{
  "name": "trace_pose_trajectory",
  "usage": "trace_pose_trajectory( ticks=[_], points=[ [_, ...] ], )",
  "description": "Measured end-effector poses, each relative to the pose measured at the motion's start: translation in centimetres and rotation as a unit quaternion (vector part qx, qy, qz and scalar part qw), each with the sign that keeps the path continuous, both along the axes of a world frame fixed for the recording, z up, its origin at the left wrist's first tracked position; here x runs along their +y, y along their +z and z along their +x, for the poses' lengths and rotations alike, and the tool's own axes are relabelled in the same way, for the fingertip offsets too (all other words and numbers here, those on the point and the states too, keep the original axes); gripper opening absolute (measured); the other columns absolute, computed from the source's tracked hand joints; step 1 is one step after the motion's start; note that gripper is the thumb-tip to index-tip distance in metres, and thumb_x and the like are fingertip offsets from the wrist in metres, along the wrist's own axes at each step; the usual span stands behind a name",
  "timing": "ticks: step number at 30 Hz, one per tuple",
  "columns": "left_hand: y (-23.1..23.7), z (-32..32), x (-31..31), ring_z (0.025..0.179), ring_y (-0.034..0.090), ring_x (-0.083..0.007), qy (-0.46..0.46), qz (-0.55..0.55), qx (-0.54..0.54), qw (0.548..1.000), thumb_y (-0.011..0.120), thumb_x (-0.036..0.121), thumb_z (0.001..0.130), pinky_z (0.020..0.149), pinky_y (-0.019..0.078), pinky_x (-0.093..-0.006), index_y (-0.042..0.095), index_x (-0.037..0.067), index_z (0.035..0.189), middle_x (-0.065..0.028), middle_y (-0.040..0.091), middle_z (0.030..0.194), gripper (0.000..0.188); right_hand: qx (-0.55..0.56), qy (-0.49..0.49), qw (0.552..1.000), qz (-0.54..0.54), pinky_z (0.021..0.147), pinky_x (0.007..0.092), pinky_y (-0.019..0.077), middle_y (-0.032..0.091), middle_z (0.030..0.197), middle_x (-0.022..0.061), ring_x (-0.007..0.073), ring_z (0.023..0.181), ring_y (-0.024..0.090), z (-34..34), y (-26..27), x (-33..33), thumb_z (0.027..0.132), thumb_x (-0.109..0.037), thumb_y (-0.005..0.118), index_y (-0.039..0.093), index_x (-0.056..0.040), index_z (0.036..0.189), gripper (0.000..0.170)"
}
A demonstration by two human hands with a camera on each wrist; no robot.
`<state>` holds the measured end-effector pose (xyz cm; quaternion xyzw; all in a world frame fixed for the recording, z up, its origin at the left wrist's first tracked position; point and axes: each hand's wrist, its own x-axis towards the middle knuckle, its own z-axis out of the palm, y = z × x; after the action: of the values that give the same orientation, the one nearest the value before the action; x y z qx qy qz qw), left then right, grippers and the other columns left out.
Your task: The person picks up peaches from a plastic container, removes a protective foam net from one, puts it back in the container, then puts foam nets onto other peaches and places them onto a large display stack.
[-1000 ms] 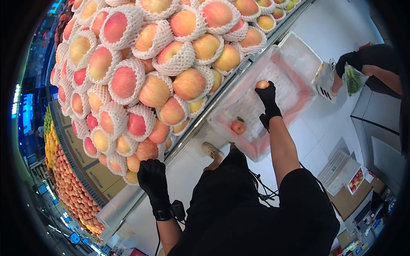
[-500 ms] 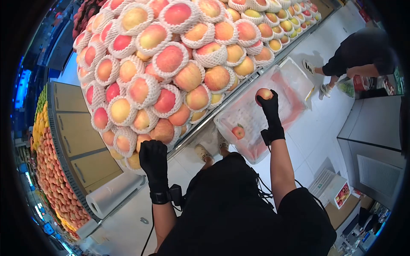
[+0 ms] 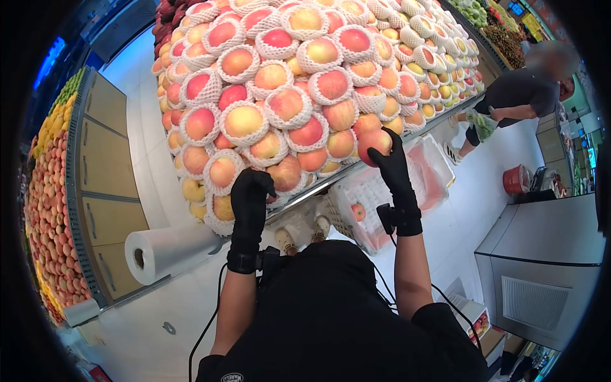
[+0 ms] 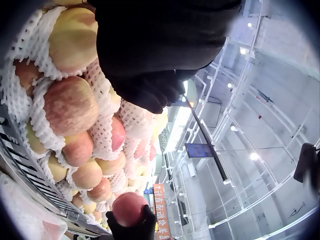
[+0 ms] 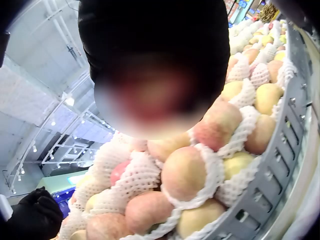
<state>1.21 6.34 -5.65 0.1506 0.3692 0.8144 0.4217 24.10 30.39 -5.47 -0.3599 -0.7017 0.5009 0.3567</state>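
Note:
My right hand [image 3: 396, 172], in a black glove, grips a bare red-yellow apple [image 3: 374, 148] at the front edge of the heaped apples. The left wrist view shows the same apple [image 4: 129, 209] with dark fingers around it. In the right wrist view the held apple is blurred and partly hidden by the glove. My left hand [image 3: 250, 198], also gloved in black, hovers beside the near corner of the heap, fingers loosely curled with nothing in them. Many apples in the heap wear white foam nets [image 3: 244, 121].
Below the stand's metal edge sits a plastic-lined crate [image 3: 407, 184] holding one apple [image 3: 358, 212]. A roll of plastic bags [image 3: 168, 253] lies at the stand's left end. Another person [image 3: 519, 95] with a bag of greens stands at right. A grey cabinet [image 3: 541, 254] is on that side.
My right hand has lifted the apple up from over the crate to the edge of the heap. My left hand has stayed near the heap's corner. The head view has tilted up.

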Motion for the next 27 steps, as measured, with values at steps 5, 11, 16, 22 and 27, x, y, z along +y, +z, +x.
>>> trace_pose_trajectory(
  ticks=[5,11,16,22,27],
  points=[
    [1.0,-0.1,-0.4,0.086,0.063,-0.0183,0.023,-0.053,0.093,0.994,0.050,0.019,0.096,0.075,0.0552,-0.0338,0.053,0.000,0.110,-0.0086,0.061,0.097,0.024,-0.035,0.082,0.996,0.000,0.098,0.0362,0.0414,0.051,0.126,0.0136,0.0245,0.118,0.050,-5.3,3.8,-4.9,0.075,-0.021,0.075,0.041,-0.0042,0.134,0.070],
    [2.5,-0.5,-1.9,0.106,0.061,-0.0256,-0.104,0.029,-0.051,0.993,0.050,0.018,0.097,0.085,0.0547,-0.0363,0.039,0.001,0.131,-0.0165,0.056,0.121,0.040,-0.087,0.137,0.984,0.077,0.098,0.0368,0.0423,0.053,0.124,0.0165,0.0253,0.116,0.052,-10.6,7.0,-11.8,0.070,-0.027,0.079,0.042,-0.0033,0.132,0.076],
    [2.4,-0.7,-3.4,0.110,0.057,-0.0214,-0.099,0.007,-0.027,0.995,0.047,0.022,0.098,0.090,0.0520,-0.0336,0.038,0.001,0.134,-0.0116,0.053,0.122,0.043,-0.091,0.198,0.976,0.019,0.091,0.0351,0.0475,0.053,0.125,0.0160,0.0247,0.115,0.054,-13.1,8.0,-15.9,0.068,-0.025,0.084,0.033,-0.0034,0.141,0.092],
    [0.7,-2.9,-4.7,0.107,0.058,-0.0186,-0.037,-0.014,0.203,0.978,0.043,0.031,0.101,0.088,0.0518,-0.0335,0.047,0.002,0.123,-0.0096,0.054,0.119,0.037,-0.074,0.268,0.960,0.024,0.087,0.0345,0.0512,0.049,0.132,0.0150,0.0233,0.115,0.054,-14.6,8.6,-16.7,0.068,-0.017,0.084,0.031,-0.0030,0.142,0.092],
    [0.7,-2.9,-4.9,0.108,0.057,-0.0190,-0.036,0.031,0.056,0.997,0.040,0.037,0.102,0.088,0.0513,-0.0335,0.046,0.003,0.125,-0.0097,0.054,0.119,0.041,-0.026,0.297,0.954,0.028,0.092,0.0359,0.0507,0.045,0.135,0.0149,0.0245,0.120,0.051,-15.5,9.3,-17.2,0.071,-0.014,0.082,0.029,-0.0015,0.142,0.090]
  ],
)
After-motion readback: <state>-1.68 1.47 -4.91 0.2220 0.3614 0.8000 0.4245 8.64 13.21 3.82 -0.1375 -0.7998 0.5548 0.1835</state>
